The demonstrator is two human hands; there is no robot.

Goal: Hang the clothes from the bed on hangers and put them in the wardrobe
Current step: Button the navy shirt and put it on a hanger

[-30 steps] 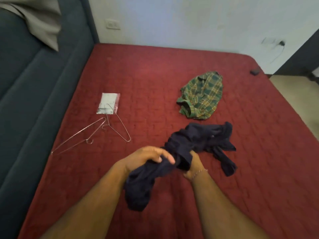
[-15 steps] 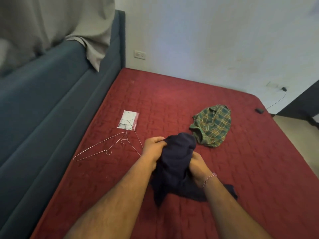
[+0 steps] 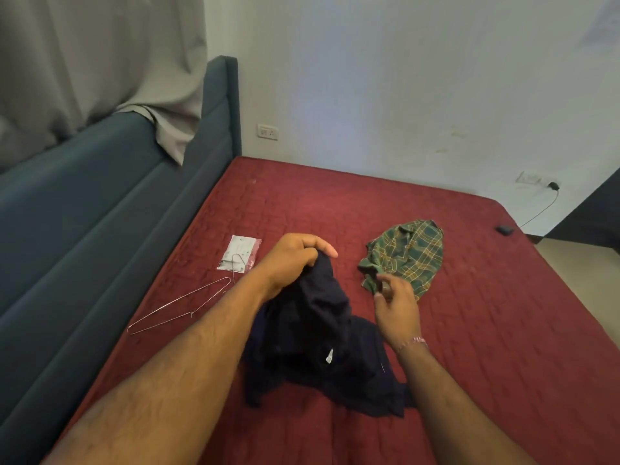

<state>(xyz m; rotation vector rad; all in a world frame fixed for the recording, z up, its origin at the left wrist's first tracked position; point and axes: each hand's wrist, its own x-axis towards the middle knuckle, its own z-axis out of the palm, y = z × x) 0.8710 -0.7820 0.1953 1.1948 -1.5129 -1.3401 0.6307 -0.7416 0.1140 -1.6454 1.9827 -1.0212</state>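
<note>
Both my forearms are bare, with no sleeves reaching into view, and fine dark hair runs along them. Round my right wrist I wear a thin pink-and-silver beaded bracelet (image 3: 417, 340). My fingers (image 3: 317, 243) carry no rings.

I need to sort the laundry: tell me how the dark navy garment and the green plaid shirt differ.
The dark navy garment is plain; the green plaid shirt is checked with yellow lines. The navy one is gripped and lifted at its top by the left hand; the plaid one lies untouched, farther up the red bed cover. Both are crumpled and off the hangers.
</note>
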